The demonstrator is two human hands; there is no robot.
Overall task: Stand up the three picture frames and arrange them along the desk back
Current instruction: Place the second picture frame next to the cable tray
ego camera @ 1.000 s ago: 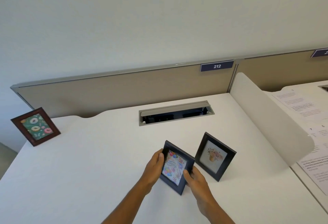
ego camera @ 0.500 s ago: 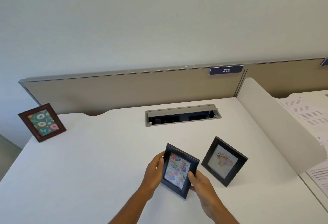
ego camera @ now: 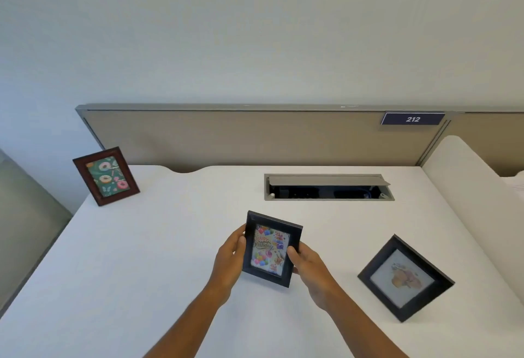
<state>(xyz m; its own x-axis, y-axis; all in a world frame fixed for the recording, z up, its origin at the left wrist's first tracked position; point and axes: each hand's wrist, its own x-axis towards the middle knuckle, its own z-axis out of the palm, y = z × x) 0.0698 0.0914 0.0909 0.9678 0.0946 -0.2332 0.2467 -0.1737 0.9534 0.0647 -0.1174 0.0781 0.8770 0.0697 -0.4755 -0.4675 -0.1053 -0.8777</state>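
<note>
A black frame with a birthday picture (ego camera: 270,248) is held upright at the middle of the white desk (ego camera: 170,244). My left hand (ego camera: 229,258) grips its left edge and my right hand (ego camera: 306,264) grips its right edge. A second black frame with a pale floral picture (ego camera: 405,278) stands tilted at the right front. A brown frame with a donut picture (ego camera: 106,176) stands at the desk's back left corner.
An open grey cable tray (ego camera: 329,187) is set into the desk near the back. A beige partition (ego camera: 255,136) with a "212" label (ego camera: 412,119) runs along the rear. A white curved divider (ego camera: 476,201) borders the right side.
The view has swung left, and both hands have carried the birthday frame left, away from the floral frame. The other two frames have kept their places on the desk.
</note>
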